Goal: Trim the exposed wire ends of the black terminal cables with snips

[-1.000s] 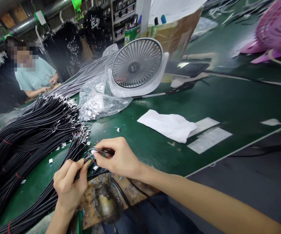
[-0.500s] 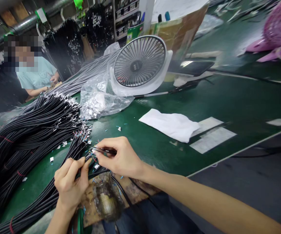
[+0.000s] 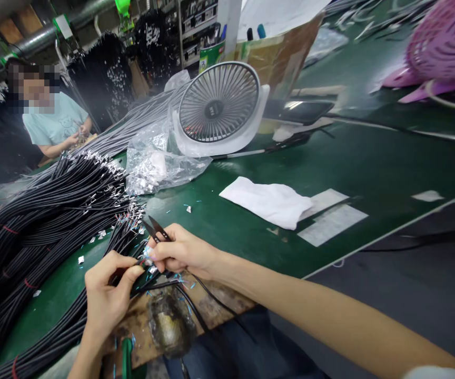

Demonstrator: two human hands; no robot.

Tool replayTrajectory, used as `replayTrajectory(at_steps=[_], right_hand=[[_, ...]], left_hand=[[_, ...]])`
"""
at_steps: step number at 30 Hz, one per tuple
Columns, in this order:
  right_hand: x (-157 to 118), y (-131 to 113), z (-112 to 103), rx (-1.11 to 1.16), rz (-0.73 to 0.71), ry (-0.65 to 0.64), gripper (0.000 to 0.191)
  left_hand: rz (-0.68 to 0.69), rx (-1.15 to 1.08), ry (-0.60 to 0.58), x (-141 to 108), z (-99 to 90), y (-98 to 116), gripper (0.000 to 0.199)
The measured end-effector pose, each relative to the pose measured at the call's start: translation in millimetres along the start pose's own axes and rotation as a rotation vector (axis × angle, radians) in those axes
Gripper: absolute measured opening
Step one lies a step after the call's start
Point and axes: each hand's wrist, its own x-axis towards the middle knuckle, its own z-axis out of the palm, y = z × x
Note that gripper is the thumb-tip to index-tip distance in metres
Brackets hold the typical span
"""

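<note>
Between thumb and fingers my left hand (image 3: 111, 289) pinches a black cable (image 3: 139, 261) near its stripped end, where thin coloured wires show. My right hand (image 3: 182, 251) holds black thread snips (image 3: 157, 229), their blades apart and pointing up to the left. The right thumb and fingertip also meet at the cable's wire end, beside a small whitish piece (image 3: 148, 255) that I cannot make out clearly. Just behind the hands lie the frayed ends of a bundle of black cables (image 3: 65, 195). A wooden board (image 3: 211, 295) with a dark, crusted lump (image 3: 171, 323) sits below them.
A white fan (image 3: 219, 102) stands behind a clear plastic bag (image 3: 156, 160). White cloth (image 3: 265, 200) and paper pieces (image 3: 332, 221) lie to the right on the green table (image 3: 369, 163). A pink basket-like thing (image 3: 444, 47) is far right. Another person (image 3: 56, 123) works at back left.
The snips have swung from pointing at the cable end to pointing up and away. My right fingertips have come down to the wires. The left hand still holds the cable.
</note>
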Motion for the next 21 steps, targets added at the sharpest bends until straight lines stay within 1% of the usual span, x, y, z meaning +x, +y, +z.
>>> replayTrajectory(at_steps=[3, 4, 7, 9, 11, 13, 15, 17, 19, 21], right_hand=[[-2, -3, 5, -0.018, -0.115, 0.118, 0.006], [-3, -4, 6, -0.007, -0.138, 0.128, 0.011], [-6, -5, 6, 0.042, -0.161, 0.042, 0.024], [-7, -3, 6, 0.039, -0.21, 0.025, 0.029], [-8, 1, 6, -0.048, -0.285, 0.097, 0.025], [-8, 5, 6, -0.219, -0.372, 0.207, 0.017], [-9, 6, 6, -0.399, -0.456, 0.28, 0.012], [-11, 5, 6, -0.514, -0.502, 0.293, 0.013], [-12, 2, 5, -0.579, -0.498, 0.285, 0.017], [-12, -1, 3, -0.627, -0.477, 0.278, 0.022]], left_hand=[[-0.061, -0.034, -0.009, 2, -2.2, -1, 0.011], [-0.077, -0.042, -0.007, 2, -2.3, -2, 0.011], [-0.144, -0.073, -0.007, 0, -1.0, -3, 0.01], [-0.203, -0.084, -0.006, -1, 1.0, -4, 0.01], [-0.244, -0.075, 0.017, -3, 3.7, -3, 0.011], [-0.267, -0.061, 0.05, -3, 6.6, -2, 0.012], [-0.286, -0.06, 0.051, -3, 9.2, 0, 0.014], [-0.333, -0.069, 0.024, -2, 11.0, 2, 0.017], [-0.395, -0.095, 0.0, 0, 11.6, 3, 0.018], [-0.435, -0.126, 0.021, 2, 10.6, 2, 0.021]])
